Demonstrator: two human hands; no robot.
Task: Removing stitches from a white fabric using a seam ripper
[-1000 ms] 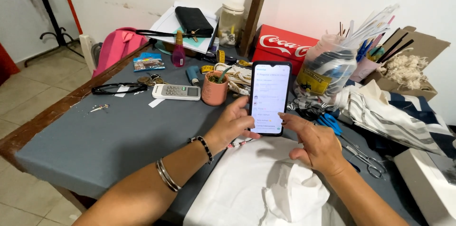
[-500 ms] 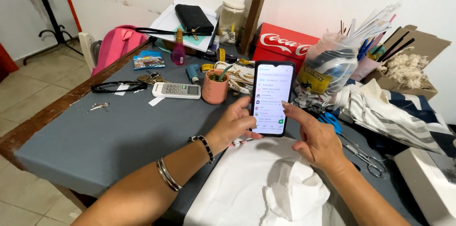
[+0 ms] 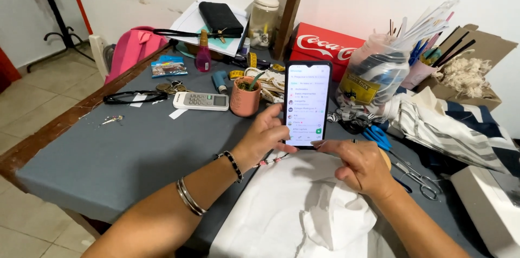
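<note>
— What is in hand here?

— A phone [image 3: 307, 103] stands upright just above the centre of the frame, its lit screen showing a list. The left hand [image 3: 264, 137] grips its left edge, fingers curled behind the case and the thumb lying over the lower part of the glass. I'd judge this to be the reading or scrolling stage: the handset is up and steady, and nothing else is being worked.

— And the right hand [image 3: 362, 165]?

— It lies right of centre, low in the frame, knuckles up, fingers loosely curled with the forefinger stretched left to touch the phone's bottom edge. It grips nothing (it seems more of a prop under the phone than a hold).

— What would a next move call for?

— By my reading, a light thumb on the glass while the left fingers hold the case firm, since that one hand carries most of it.

— Arm pose?

— The left forearm rises from the lower left, bracelets at the wrist; the right comes in from the lower right. Both pass over the white cloth [image 3: 287, 209] on the grey table [image 3: 119, 155], with blue-handled scissors [image 3: 395, 155] just right of the right hand.
</note>
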